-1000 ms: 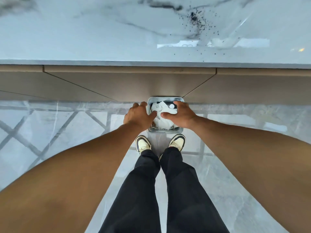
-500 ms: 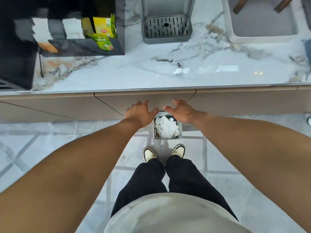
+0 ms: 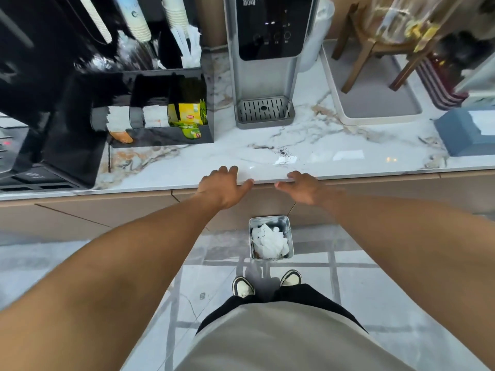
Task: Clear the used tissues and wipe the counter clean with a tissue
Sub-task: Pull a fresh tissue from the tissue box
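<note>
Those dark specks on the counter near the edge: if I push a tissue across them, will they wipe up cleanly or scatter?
The dark specks look like loose dry grains, thinly strewn, so they would probably roll and scatter on the glossy marble counter rather than stick. They lie close to the front edge, so a push toward you would likely drop some onto the floor.

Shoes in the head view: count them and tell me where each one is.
2. The left shoe and the right shoe stand side by side on the tiled floor, just in front of the bin. Trouser legs cover their heels.
</note>
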Demonstrator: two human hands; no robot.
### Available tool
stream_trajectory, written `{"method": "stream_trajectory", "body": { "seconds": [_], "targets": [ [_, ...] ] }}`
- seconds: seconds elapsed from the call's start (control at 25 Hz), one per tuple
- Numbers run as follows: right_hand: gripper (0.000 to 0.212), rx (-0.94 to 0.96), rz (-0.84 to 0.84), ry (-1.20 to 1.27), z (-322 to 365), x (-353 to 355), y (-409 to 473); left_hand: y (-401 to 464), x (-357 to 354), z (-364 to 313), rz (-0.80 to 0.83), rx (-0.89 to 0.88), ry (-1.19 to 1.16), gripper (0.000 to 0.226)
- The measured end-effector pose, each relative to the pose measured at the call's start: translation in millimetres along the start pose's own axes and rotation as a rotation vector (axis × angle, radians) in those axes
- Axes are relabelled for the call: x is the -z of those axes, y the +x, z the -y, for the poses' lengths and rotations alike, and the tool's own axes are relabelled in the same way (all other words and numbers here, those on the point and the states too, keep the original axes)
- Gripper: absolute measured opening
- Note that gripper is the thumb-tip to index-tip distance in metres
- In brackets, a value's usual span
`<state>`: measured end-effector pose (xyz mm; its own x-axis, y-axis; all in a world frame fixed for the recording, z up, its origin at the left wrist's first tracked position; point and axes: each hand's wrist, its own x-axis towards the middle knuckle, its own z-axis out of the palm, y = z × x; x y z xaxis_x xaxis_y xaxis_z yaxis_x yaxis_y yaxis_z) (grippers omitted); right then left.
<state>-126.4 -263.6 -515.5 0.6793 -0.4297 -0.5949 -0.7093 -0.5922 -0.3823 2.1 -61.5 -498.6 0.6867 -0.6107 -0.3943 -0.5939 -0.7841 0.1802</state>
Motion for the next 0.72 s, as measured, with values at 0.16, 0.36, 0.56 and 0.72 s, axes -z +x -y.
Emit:
{"method": "stream_trajectory", "body": {
  "seconds": [0.16, 0.36, 0.56, 0.72],
  "targets": [
    [0.085, -0.01, -0.057, 0.014, 11.9, 36.0, -7.9, 16.5, 37.2, -14.9, -0.113, -0.07, 0.031, 0.082],
    [0.085, -0.024, -0.158, 0.028, 14.1, 80.5, -18.1, 36.3, 79.3, -42.8, -0.175, -0.187, 0.085, 0.083],
    [0.084, -0.016, -0.27, 0.019, -14.5, 116.4, -33.7, 51.0, 111.2, -84.8, -0.216, -0.291, 0.124, 0.079],
    [0.084, -0.054, -0.325, 0.011, -56.4, 146.9, -47.3, 52.5, 120.3, -136.7, -0.229, -0.331, 0.153, 0.08]
  ]
}}
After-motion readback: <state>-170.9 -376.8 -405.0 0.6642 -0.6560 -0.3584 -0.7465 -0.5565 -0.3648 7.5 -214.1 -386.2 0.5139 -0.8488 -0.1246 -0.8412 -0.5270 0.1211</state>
